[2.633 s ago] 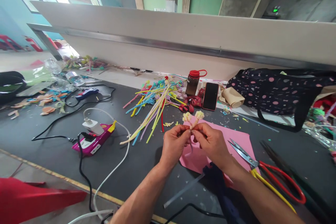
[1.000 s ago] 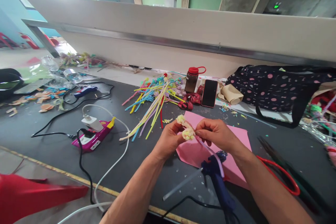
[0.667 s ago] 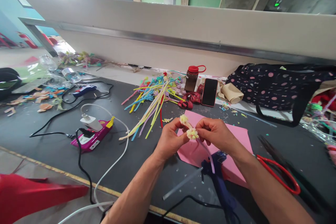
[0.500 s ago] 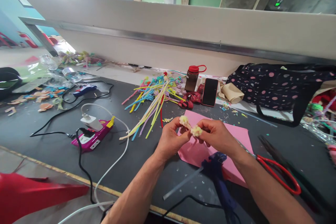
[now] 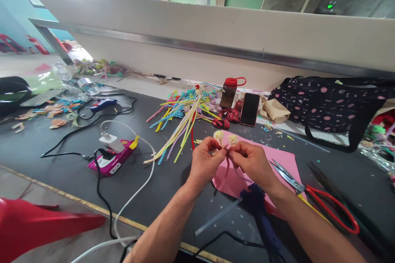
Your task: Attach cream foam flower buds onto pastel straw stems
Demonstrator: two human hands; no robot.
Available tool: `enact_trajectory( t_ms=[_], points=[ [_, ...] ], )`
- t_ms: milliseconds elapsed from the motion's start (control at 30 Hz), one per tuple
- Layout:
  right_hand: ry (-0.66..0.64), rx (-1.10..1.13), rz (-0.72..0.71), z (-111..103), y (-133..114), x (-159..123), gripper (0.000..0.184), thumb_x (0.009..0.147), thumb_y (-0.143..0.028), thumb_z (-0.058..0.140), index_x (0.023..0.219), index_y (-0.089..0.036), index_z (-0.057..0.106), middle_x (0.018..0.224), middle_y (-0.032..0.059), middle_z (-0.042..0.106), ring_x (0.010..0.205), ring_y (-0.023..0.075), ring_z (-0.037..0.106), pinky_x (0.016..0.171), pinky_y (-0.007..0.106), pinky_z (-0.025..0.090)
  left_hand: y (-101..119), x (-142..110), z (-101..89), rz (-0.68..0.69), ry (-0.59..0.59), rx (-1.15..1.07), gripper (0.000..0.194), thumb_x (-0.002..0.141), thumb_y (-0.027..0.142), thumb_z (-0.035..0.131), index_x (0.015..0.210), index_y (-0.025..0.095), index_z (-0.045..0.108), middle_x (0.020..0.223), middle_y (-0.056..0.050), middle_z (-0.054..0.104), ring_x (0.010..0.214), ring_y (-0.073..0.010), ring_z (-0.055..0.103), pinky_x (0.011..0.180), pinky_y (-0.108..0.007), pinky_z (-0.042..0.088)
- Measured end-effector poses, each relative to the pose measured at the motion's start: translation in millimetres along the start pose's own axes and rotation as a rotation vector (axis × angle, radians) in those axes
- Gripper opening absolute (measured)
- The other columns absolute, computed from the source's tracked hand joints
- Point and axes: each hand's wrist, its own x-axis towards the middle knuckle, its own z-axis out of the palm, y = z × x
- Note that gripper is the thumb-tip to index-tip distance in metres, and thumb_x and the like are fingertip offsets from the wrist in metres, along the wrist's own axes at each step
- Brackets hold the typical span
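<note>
My left hand (image 5: pixel 206 163) and my right hand (image 5: pixel 251 162) meet above a pink paper sheet (image 5: pixel 285 164). Each pinches a thin pink stem topped by a small cream pompom flower, the left flower (image 5: pixel 218 135) and the right flower (image 5: pixel 232 139) side by side and upright. The stems hang down below my fingers in front of the sheet. A dark blue glue gun (image 5: pixel 259 213) lies on the black table just under my right wrist, with a clear glue stick (image 5: pixel 216 217) poking out to its left.
Red-handled scissors (image 5: pixel 321 199) lie right of the pink sheet. A pile of coloured pipe cleaners (image 5: pixel 180 117), a red-capped bottle (image 5: pixel 230 91) and a phone (image 5: pixel 249 109) sit behind. A pink power strip (image 5: pixel 112 154) with cables lies left; a dotted black bag (image 5: pixel 327 104) stands at the right.
The two flower heads, earlier tilted with one lower near my right fingers, now stand upright side by side. My hands have shifted slightly up and together; the scissors show again.
</note>
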Motion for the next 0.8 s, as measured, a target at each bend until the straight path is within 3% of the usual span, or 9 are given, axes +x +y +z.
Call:
enact_trajectory(
  t_ms=[100, 233, 467, 633, 800],
  points=[
    [-0.018, 0.005, 0.006, 1, 2, 1, 0.020, 0.077, -0.027, 0.052, 0.060, -0.017, 0.050, 0.048, -0.0044, 0.050, 0.042, 0.0076, 0.042, 0.041, 0.019, 0.031, -6, 2, -1.9, 0.083, -0.025, 0.095, 0.015, 0.067, 0.029, 0.065, 0.070, 0.017, 0.056, 0.066, 0.002, 0.058, 0.062, -0.0106, 0.050, 0.060, -0.021, 0.038],
    [-0.060, -0.025, -0.033, -1, 4, 3, 0.019, 0.077, -0.031, 0.054, 0.064, -0.017, 0.054, 0.054, -0.0032, 0.052, 0.048, 0.0089, 0.045, 0.045, 0.020, 0.034, -10, 3, -1.8, 0.078, -0.008, 0.054, 0.016, 0.066, 0.029, 0.065, 0.070, 0.017, 0.055, 0.065, 0.002, 0.056, 0.061, -0.0098, 0.049, 0.060, -0.021, 0.038],
    [0.105, -0.267, -0.255, -1, 9, 4, 0.010, 0.075, -0.026, 0.059, 0.079, -0.018, 0.065, 0.081, 0.0034, 0.064, 0.070, 0.0141, 0.056, 0.062, 0.024, 0.041, -15, 4, 4.4, 0.017, 0.018, -0.178, 0.019, 0.063, 0.025, 0.069, 0.071, 0.016, 0.054, 0.067, 0.002, 0.055, 0.063, -0.0095, 0.050, 0.064, -0.022, 0.039],
    [-0.021, -0.045, -0.098, -6, 10, 8, 0.009, 0.073, -0.024, 0.060, 0.070, -0.016, 0.063, 0.064, -0.0011, 0.058, 0.060, 0.0116, 0.051, 0.058, 0.023, 0.038, -11, 6, 0.9, -0.139, -0.085, -0.341, 0.024, 0.061, 0.029, 0.072, 0.070, 0.015, 0.055, 0.067, 0.002, 0.058, 0.059, -0.0079, 0.050, 0.060, -0.020, 0.038],
    [-0.137, 0.293, 0.102, -16, 16, 18, 0.007, 0.065, -0.020, 0.064, 0.063, -0.015, 0.059, 0.057, -0.0044, 0.054, 0.052, 0.0078, 0.043, 0.052, 0.022, 0.032, -3, 9, -7.3, -0.332, -0.179, -0.407, 0.040, 0.073, 0.052, 0.055, 0.082, 0.013, 0.061, 0.071, -0.005, 0.062, 0.062, -0.0125, 0.056, 0.060, -0.024, 0.041]
  ],
)
